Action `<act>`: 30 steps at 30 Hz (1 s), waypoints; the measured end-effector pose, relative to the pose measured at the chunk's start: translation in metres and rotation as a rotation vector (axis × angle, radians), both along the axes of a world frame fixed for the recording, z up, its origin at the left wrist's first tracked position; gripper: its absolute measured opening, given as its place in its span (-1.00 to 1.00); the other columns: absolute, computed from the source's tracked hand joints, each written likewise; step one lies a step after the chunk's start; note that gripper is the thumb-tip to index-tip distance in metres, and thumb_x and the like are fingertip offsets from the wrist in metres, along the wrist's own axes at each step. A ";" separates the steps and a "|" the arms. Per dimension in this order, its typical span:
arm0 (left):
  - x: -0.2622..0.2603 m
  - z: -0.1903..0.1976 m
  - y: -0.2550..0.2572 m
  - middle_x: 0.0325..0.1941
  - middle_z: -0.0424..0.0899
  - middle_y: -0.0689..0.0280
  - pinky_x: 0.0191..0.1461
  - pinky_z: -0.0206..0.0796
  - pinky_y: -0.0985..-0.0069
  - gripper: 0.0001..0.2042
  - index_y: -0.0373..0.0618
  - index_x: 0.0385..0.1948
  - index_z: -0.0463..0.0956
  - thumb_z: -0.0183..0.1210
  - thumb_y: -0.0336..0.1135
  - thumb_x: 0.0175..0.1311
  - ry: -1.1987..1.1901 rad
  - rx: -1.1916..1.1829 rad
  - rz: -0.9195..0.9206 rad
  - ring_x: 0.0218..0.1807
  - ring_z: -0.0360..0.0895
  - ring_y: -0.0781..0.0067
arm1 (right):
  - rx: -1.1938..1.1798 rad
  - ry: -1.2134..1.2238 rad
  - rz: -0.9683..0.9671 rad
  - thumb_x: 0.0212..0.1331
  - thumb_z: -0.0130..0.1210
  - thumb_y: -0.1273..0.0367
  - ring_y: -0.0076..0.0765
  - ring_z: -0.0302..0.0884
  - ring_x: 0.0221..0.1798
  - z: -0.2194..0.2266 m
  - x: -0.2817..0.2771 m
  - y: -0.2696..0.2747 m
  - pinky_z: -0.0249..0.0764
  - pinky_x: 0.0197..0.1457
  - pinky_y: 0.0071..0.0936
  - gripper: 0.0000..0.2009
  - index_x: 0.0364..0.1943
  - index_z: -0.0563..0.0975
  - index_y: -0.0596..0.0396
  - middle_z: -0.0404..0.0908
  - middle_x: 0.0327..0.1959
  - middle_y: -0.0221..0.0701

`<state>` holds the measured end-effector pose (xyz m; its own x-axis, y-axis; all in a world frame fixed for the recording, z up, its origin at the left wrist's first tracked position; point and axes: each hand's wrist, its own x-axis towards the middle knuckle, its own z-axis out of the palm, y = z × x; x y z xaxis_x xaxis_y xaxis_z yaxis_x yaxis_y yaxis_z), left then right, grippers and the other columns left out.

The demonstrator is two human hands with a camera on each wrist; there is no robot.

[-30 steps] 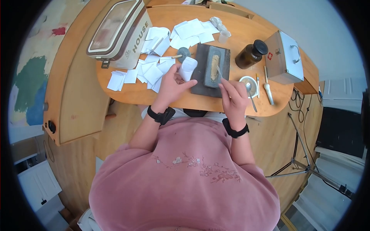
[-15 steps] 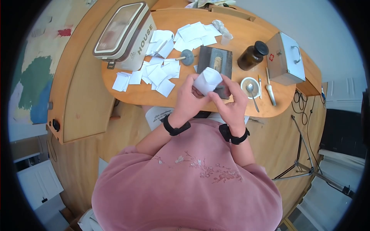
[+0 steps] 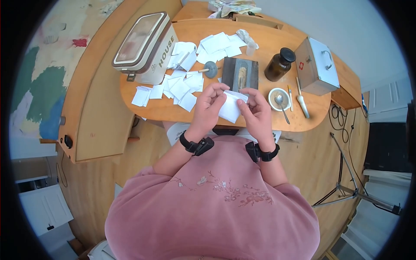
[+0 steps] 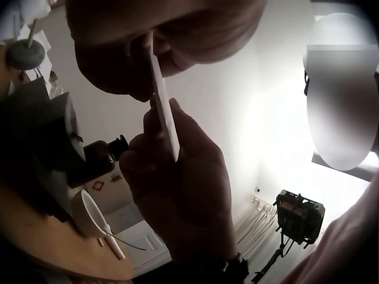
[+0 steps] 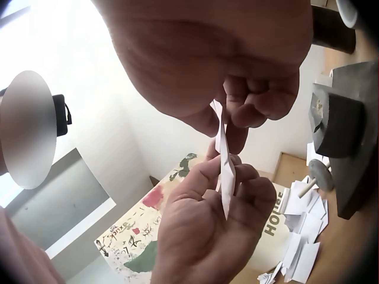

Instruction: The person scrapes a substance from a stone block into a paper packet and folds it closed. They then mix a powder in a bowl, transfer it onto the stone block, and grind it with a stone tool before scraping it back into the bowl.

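Note:
A folded white paper packet (image 3: 229,107) is held up in front of the body, over the table's near edge. The left hand (image 3: 207,110) pinches its left side between thumb and fingers. On the other side the right hand (image 3: 258,113) pinches its upper right edge. Both wrist views show the packet nearly edge-on, as a thin strip (image 4: 166,112) (image 5: 226,171) between the two hands. Behind the hands lies a dark slab (image 3: 232,71) with a grey stone trough holding tan powder (image 3: 242,78); its near end is partly hidden by the hands.
Loose folded papers (image 3: 180,86) and a grey disc with a wooden handle (image 3: 210,69) lie left of the slab. To the right stand a brown bottle (image 3: 280,65), a white bowl (image 3: 274,104) with a spoon, and a metal case (image 3: 320,71). A lidded container (image 3: 160,60) stands at the left.
The right hand has left the trough and come to the packet, which has moved right and toward the body. The packet's open, bulging top now looks folded flat, with both hands on it.

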<state>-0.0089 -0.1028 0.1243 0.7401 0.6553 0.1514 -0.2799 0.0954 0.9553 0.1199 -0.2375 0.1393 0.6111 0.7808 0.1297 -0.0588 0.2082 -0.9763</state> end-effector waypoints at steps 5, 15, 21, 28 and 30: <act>-0.002 -0.009 0.000 -0.13 0.68 0.44 0.02 0.42 0.59 -0.88 -0.20 0.01 0.62 0.09 -0.54 0.67 0.013 -0.013 0.027 -0.09 0.58 0.71 | -0.003 -0.290 -0.002 0.51 0.37 0.47 -0.69 0.47 -0.33 -0.011 0.002 -0.004 0.43 -0.25 -0.58 -0.88 0.01 0.75 0.20 0.67 -0.34 -0.52; -0.008 -0.006 0.007 -0.11 0.67 0.47 -0.02 0.40 0.63 -0.92 -0.21 -0.04 0.65 0.26 -0.58 0.58 -0.015 -0.025 0.059 -0.09 0.56 0.74 | -0.033 -0.459 -0.008 0.44 0.37 0.52 -0.51 0.56 -0.38 0.000 -0.007 0.004 0.48 -0.27 -0.48 -0.89 -0.04 0.77 0.21 0.72 -0.30 -0.35; -0.024 -0.028 0.023 -0.06 0.71 0.43 0.00 0.42 0.64 -0.93 -0.25 -0.02 0.65 0.27 -0.57 0.60 0.030 0.035 0.015 -0.08 0.60 0.72 | -0.101 -0.537 -0.015 0.44 0.32 0.57 -0.32 0.66 -0.32 -0.001 -0.010 0.012 0.57 -0.21 -0.41 -0.89 -0.04 0.75 0.23 0.76 -0.22 -0.25; -0.044 -0.028 0.028 -0.10 0.76 0.39 0.04 0.48 0.59 -0.92 -0.24 -0.03 0.71 0.34 -0.53 0.55 0.002 0.035 -0.016 -0.06 0.67 0.63 | -0.053 -0.540 0.097 0.39 0.37 0.55 -0.18 0.74 -0.22 -0.007 -0.023 0.019 0.61 -0.17 -0.34 -0.88 -0.05 0.76 0.24 0.78 -0.15 -0.21; -0.050 -0.028 0.034 -0.10 0.78 0.38 0.06 0.50 0.57 -0.90 -0.25 -0.01 0.74 0.35 -0.54 0.54 0.156 0.169 0.032 -0.07 0.67 0.63 | -0.065 -0.534 0.112 0.39 0.38 0.54 -0.13 0.75 -0.20 -0.005 -0.025 0.022 0.63 -0.16 -0.31 -0.88 -0.06 0.76 0.24 0.79 -0.15 -0.20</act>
